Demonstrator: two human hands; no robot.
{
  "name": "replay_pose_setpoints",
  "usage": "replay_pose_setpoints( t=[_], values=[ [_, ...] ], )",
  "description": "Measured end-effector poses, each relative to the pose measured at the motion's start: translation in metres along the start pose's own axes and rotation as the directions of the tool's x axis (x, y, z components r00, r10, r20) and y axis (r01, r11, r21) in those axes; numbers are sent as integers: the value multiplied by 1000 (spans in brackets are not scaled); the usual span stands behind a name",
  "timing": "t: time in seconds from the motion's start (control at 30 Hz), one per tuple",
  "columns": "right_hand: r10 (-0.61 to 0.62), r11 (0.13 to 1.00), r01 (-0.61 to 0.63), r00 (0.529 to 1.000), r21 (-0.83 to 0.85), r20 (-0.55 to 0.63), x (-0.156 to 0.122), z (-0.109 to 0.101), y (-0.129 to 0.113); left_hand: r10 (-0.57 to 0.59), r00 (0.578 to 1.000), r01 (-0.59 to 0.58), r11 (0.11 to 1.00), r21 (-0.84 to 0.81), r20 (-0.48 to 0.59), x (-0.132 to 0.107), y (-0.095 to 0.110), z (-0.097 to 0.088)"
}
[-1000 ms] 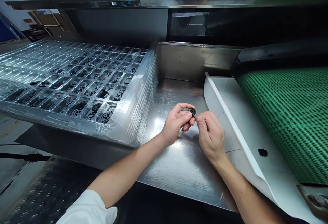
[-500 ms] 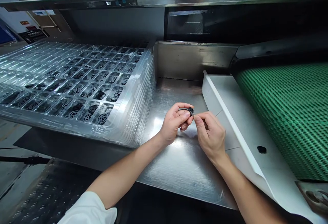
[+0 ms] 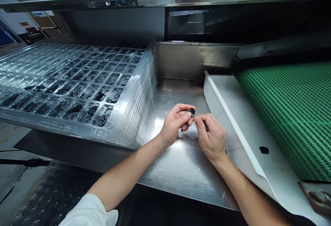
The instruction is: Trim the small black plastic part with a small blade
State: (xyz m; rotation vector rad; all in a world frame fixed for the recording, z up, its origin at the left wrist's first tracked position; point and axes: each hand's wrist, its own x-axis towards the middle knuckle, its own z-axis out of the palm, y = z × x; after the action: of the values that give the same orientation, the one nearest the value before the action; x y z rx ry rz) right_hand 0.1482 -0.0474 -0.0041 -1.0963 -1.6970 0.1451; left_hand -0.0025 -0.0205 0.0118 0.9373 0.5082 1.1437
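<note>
My left hand [image 3: 176,122] holds a small black rubber-like part [image 3: 192,111] between its thumb and fingers, with a thin loop curving from it. The fingertips of my right hand [image 3: 210,136] pinch the part's lower edge from the right. Much of the part is hidden by my fingers. Both hands hover above a stainless steel table [image 3: 181,167]. To their left stands a stack of transparent plastic trays [image 3: 137,95], with black round parts in their cells [image 3: 102,119].
A white sloped chute [image 3: 232,126] with a small black piece [image 3: 263,150] on it lies to the right, beside a green mesh conveyor belt [image 3: 287,115]. A steel back wall [image 3: 193,60] rises behind the table. A brown-toned item [image 3: 317,196] sits at the lower right corner.
My right fingertips have shifted slightly left against the black part. The whole view has drifted a little, and both hands still hold the part.
</note>
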Motion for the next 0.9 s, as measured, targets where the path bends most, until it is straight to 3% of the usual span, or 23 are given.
replay_pose_setpoints(
  t=[0.6,0.77,0.9],
  values=[
    [79,996,-79,997,43,-16,0,1,3,-28,1000,28,1000,-11,-12,-1,2,3],
    [156,976,-144,986,162,-62,0,1,6,-57,998,57,996,-64,4,-2,3,3],
    [194,948,-179,981,261,-29,-1,2,7,-81,997,81,992,-93,11,-1,2,2]
  ],
)
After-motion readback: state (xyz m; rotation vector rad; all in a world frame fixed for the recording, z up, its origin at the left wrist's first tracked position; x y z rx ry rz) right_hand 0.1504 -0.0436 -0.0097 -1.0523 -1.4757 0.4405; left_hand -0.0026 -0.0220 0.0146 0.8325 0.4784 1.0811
